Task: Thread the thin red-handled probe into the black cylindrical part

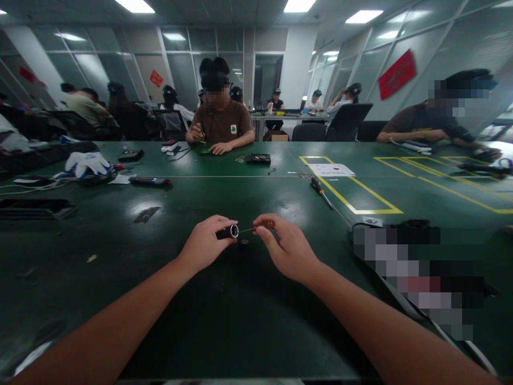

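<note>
My left hand (206,243) is closed around a short black cylinder (225,232), whose open end with a bright silver rim faces right. It looks like a flashlight body, though most of it is hidden in my fingers. Between the thumb and fingers of my right hand (286,246) is a small screwdriver (254,229) with a reddish handle. Its thin metal shaft points left and reaches the cylinder's rim; whether the tip is inside I cannot tell. Just below the shaft, a small dark piece (243,243) lies on the green table (224,321).
A larger screwdriver (321,192) lies ahead on the right, near a printed sheet (332,170). White gloves (87,164) and a black tool (150,182) are at left. Across the table a person (220,120) handles small parts. A black-edged item (385,289), partly blurred out, lies right.
</note>
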A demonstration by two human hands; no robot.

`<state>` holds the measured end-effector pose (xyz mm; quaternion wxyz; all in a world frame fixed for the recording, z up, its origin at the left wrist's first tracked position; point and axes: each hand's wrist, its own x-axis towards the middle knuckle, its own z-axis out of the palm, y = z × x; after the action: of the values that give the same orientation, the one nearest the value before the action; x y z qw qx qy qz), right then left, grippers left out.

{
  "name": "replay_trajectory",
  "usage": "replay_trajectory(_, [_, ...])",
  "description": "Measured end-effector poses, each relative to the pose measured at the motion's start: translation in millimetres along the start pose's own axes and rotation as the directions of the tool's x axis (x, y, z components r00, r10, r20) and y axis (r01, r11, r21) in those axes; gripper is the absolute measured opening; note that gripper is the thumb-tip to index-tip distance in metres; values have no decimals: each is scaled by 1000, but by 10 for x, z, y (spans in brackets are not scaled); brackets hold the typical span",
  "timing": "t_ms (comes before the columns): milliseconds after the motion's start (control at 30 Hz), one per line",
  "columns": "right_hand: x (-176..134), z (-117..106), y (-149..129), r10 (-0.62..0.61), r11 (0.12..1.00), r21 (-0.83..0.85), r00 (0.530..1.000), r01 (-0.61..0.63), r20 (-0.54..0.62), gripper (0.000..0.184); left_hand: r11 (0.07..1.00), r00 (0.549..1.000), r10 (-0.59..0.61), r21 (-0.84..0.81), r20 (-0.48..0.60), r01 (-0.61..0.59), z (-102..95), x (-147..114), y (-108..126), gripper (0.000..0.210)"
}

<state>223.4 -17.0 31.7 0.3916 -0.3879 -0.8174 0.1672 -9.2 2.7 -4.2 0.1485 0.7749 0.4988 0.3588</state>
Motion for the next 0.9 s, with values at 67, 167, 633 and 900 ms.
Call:
replay_trajectory(67, [1,3,8,10,1000,-17,1000,-9,5,16,1000,1000,-13,4,-3,13,5,1,-6,35])
replay_trajectory(167, [4,-3,26,61,998,-6,996,-62,-62,17,999,999,-29,14,-23,29,2,3,-13,39])
replay_trajectory(633, [5,-85,45,89,995,73,959,-72,-269,19,993,979,37,101,200,-58,72,19,69,35])
replay_trajectory(900, [18,-133,26,90,995,77,952,-71,-291,19,954,945,42,267,324,-134,268,188,157,31])
